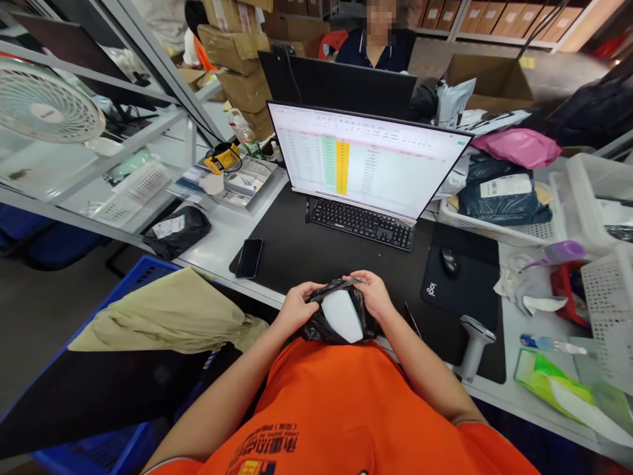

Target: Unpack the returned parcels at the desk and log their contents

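Both my hands hold a small black plastic parcel bag (324, 324) with a white label (342, 315) at the desk's front edge, just above my orange shirt. My left hand (295, 306) grips the bag's left side with curled fingers. My right hand (373, 294) pinches its top right edge. The bag rests against the black desk mat (297, 251).
A monitor (368, 158) and black keyboard (361, 223) stand ahead, a phone (248, 258) at left, a mouse (449, 261) on its pad and a barcode scanner (473, 343) at right. White baskets (499, 227) hold parcels. A person sits opposite. A blue crate (133, 280) with beige cloth stands left.
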`<state>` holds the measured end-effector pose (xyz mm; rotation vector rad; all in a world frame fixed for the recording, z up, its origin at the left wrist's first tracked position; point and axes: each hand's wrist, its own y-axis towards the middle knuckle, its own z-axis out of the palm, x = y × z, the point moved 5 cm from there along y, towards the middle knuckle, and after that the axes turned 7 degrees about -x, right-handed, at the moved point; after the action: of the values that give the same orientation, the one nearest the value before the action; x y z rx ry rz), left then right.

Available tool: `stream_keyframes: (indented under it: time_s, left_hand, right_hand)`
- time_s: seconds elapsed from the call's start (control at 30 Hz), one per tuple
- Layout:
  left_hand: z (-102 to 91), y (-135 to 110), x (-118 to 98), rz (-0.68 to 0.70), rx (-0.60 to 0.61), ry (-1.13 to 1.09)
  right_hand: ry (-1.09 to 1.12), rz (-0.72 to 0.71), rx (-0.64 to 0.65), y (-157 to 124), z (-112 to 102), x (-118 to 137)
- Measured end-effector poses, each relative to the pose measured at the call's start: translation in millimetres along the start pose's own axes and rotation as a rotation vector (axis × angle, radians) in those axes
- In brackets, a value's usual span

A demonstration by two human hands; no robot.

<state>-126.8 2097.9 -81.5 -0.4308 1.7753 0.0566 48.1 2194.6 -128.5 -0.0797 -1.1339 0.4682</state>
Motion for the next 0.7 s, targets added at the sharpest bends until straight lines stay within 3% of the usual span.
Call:
stream_keyframes:
  time_s: [0.07,0.13,0.2,0.27,0.37,0.43,0.57,0.7]
  left_hand:
    - [-4.1,8.5,-0.1,0.064,-0.032,0.172]
    - [-8.4,13.8,-1.2,0.11,-0.077,0.34]
    - [-10.6,15.0,-6.9,0.178,-0.137,0.493]
    - [-8.2,13.6,-16.5,0.254,-0.179,0.652]
    - [0.4,13.8,-28.9,0.285,-0.16,0.872]
    - [3.2,18.4,-33.2,0.277,-0.113,0.92]
    - [-6.9,38.6,-25.7,0.193,0.006,0.757]
    - [-25.9,55.5,0.1,-0.022,0.118,0.439]
  right_hand:
    - [-0.222,-0.062,0.019,3.7,4.3,12.7]
    - [-0.515,-0.256,0.016,-5.0,7.1,33.1]
    - [-0.802,-0.505,0.002,-27.2,13.1,51.7]
    - [-1.067,-0.644,0.04,-53.7,24.6,56.5]
    - [-1.431,-0.605,0.104,-80.2,43.7,43.1]
    - [-1.612,-0.535,0.073,-85.3,53.3,33.4]
    - [-1.755,-0.462,0.023,-77.4,66.3,23.3]
    - [-1.763,-0.456,0.042,-69.2,75.3,17.8]
